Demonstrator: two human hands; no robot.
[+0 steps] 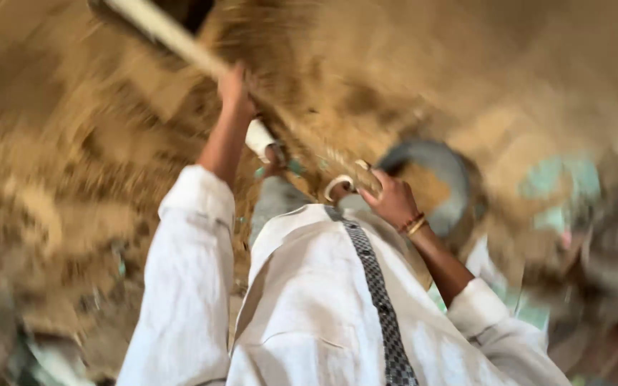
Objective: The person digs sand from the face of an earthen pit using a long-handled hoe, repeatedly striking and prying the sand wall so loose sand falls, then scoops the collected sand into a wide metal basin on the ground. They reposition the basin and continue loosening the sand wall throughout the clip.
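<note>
The person is sweeping or raking through a heap of dry straw (73, 164), and the stroke looks to be in mid-swing — the whole frame is smeared with motion, so the fine detail is being lost. A long pale handle (173, 39) is running from the upper left of the frame down toward the centre, and both hands are working along it.

The left hand (234, 89) is reaching up, just left of the frame's centre top, and is clenching round the handle near where it meets the brown fibres. The right hand (388, 200) is sitting lower, at the middle of the frame, with fingers curling round the lower end of the same tool; something pale and ring-like (339, 186) is showing just beside it, too blurred to name. Bangles are glinting on that wrist, and white sleeves are covering both arms.

Behind the right hand, a round grey metal basin (448, 179) is lying among the straw, right of centre.

By my judgement the stroke is only partway through; carrying it on is asking for a firm two-handed hold and for the tool's working end to be steering clear of the basin.
</note>
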